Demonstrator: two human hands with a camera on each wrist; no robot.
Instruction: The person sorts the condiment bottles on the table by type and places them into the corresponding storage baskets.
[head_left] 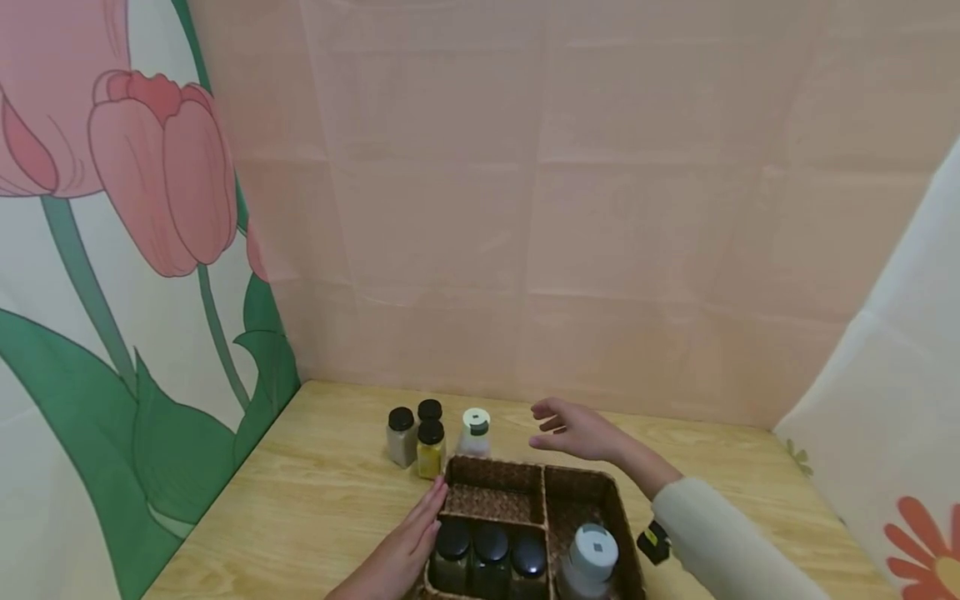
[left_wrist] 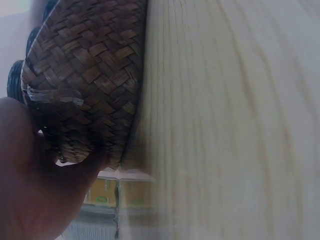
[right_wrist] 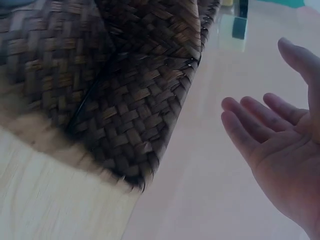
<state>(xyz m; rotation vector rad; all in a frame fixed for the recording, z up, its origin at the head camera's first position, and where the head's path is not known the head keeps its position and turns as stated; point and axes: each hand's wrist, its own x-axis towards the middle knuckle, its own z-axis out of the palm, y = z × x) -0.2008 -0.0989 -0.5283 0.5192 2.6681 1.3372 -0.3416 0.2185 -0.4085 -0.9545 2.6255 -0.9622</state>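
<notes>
A brown woven basket (head_left: 581, 475) with compartments stands on the table. Against its left wall rests my left hand (head_left: 405, 542), fingers straight along the outside; in the left wrist view that hand (left_wrist: 40, 185) touches the woven side. My right hand (head_left: 577, 429) is in the air beyond the basket's far edge, fingers loosely spread and holding nothing, as the right wrist view also shows. Nearest to it is a white-capped jar (head_left: 476, 425) behind the basket. Inside the basket are three dark-capped jars (head_left: 491, 546) in the front left compartment and a larger white-capped jar (head_left: 594, 550) on the right.
Left of the white-capped jar, three black-capped jars stand close together: a pale one (head_left: 401, 442), a yellow one (head_left: 431, 454) and one behind (head_left: 430, 409). The wooden table (head_left: 315, 483) meets a pink cloth backdrop (head_left: 525, 250), with printed flower cloths at both sides.
</notes>
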